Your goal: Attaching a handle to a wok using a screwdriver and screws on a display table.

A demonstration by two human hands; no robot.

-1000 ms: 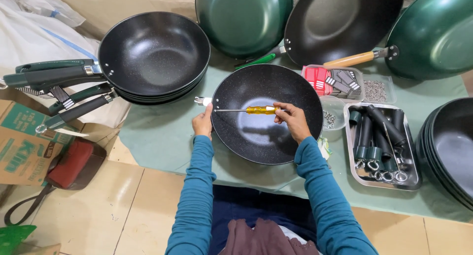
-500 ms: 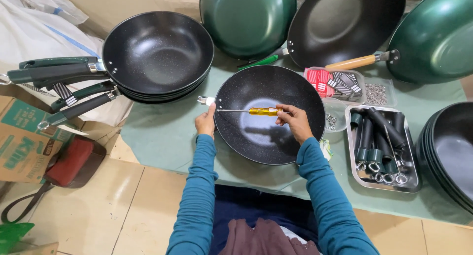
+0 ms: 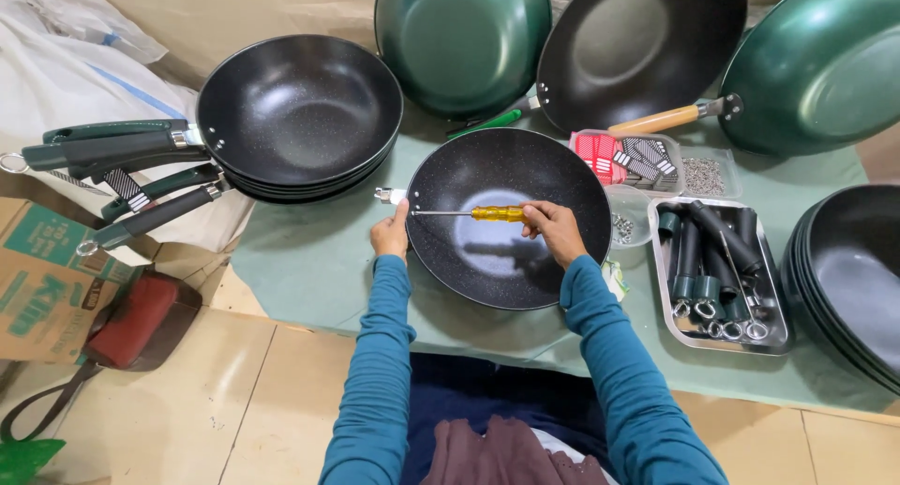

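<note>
A black speckled pan [image 3: 511, 260] without a handle lies on the green cloth in front of me. My left hand [image 3: 390, 234] grips its left rim beside the small metal handle bracket [image 3: 385, 195]. My right hand [image 3: 553, 229] holds a screwdriver with a yellow handle [image 3: 497, 213]. The thin shaft runs left across the pan, and its tip sits at the bracket.
A stack of black pans with green handles [image 3: 295, 115] stands at the left. Green and black pans [image 3: 459, 40] lean at the back. A metal tray of dark handles and rings [image 3: 717, 269] sits at the right, near small boxes of screws [image 3: 703, 174]. Another pan stack [image 3: 853, 279] fills the right edge.
The view has shifted slightly. Both hands, the pan and the screwdriver keep the same places relative to one another.
</note>
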